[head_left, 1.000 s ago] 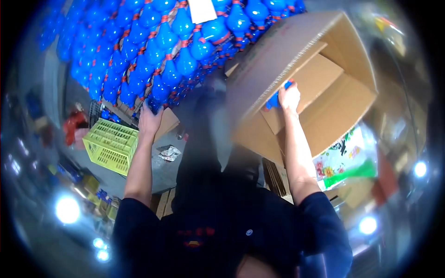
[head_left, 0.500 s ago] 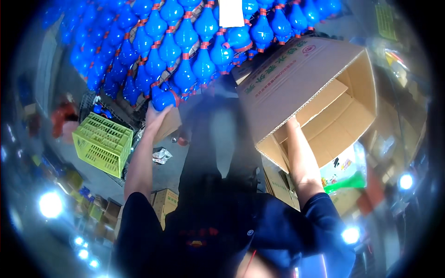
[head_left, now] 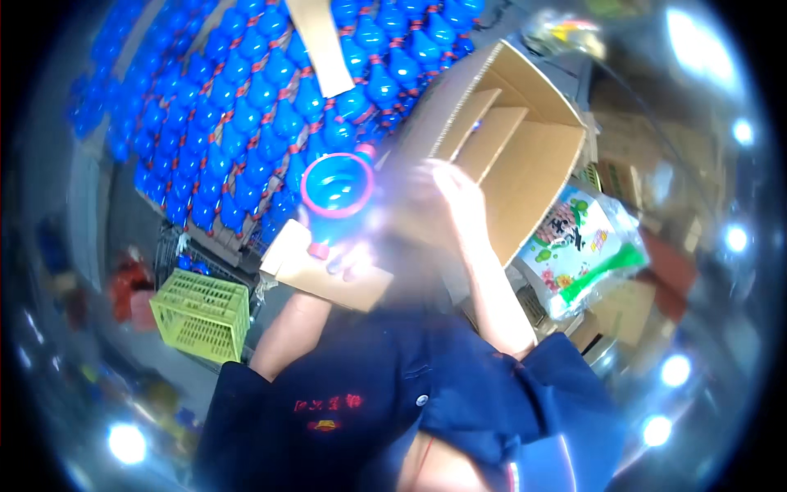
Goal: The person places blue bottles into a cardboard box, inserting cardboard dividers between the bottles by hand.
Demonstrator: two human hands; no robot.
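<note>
My left hand [head_left: 351, 261] is closed around a blue bottle [head_left: 334, 215] with a red ring round its wide end and a bent piece of brown cardboard [head_left: 348, 283]. The bottle's round end faces up toward me, and a bright glare covers part of the fingers. My right hand [head_left: 461, 193] is in front of the cardboard box [head_left: 537, 152], close to its left edge. Its fingers are smeared by motion, so their grip does not show. Inside the tilted box, whose opening faces me, cardboard dividers [head_left: 492, 143] stand.
A large stack of blue bottles [head_left: 246, 123] with red rings fills the far left, with a cardboard strip [head_left: 324, 53] on it. A yellow-green plastic crate [head_left: 201, 316] stands at the left. A printed plastic bag [head_left: 578, 246] lies right of the box.
The left hand has brought the bottle and cardboard from the stack's near edge to the middle, nearer my body. The right hand has come out of the box. The view has shifted.
</note>
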